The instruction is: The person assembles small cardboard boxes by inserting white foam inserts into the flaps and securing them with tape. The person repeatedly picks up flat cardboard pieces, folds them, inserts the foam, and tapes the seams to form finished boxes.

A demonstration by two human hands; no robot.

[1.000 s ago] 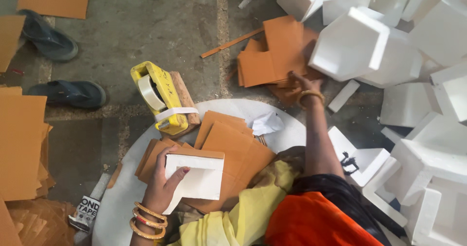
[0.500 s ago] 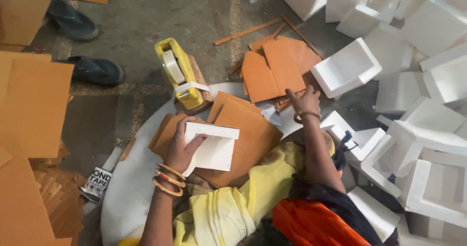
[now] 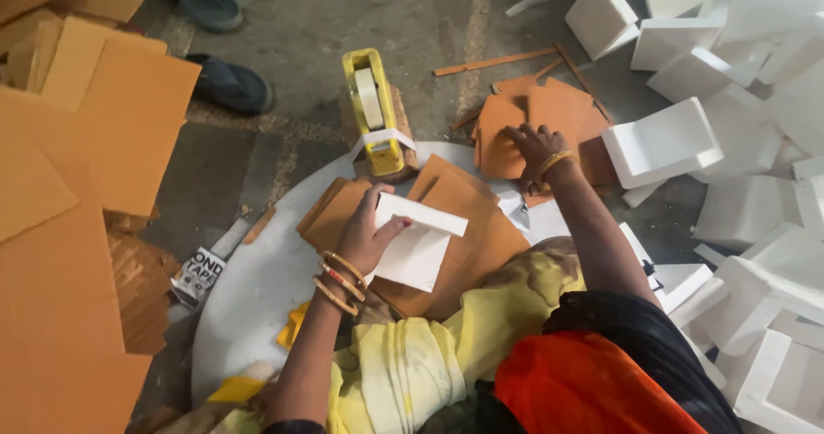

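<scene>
The right hand (image 3: 534,149) has shifted over the last second: it was stretched further out into the heap, and now it lies flat on the small stack of orange cardboard sheets (image 3: 549,123) on the floor just beyond the tape dispenser (image 3: 375,112). Its fingers are spread on the top sheet, pressing rather than closed around it, so nothing is lifted clear yet. The left hand (image 3: 365,236) has kept its place, clenched on the near edge of the white foam corner piece (image 3: 416,241), which rests on a few orange sheets on the near side of the dispenser. To my eye the foam piece is being held ready while a fresh sheet is reached for.

The work surface is a round white board (image 3: 249,305) lying on the floor, with the yellow dispenser standing at its far edge. Beyond the dispenser is bare grey concrete with thin wooden strips and a pair of dark sandals (image 3: 225,84). Left of the dispenser lie big orange cardboard panels (image 3: 94,168); well to its right, a jumble of white foam blocks (image 3: 730,142) is piled up.
</scene>
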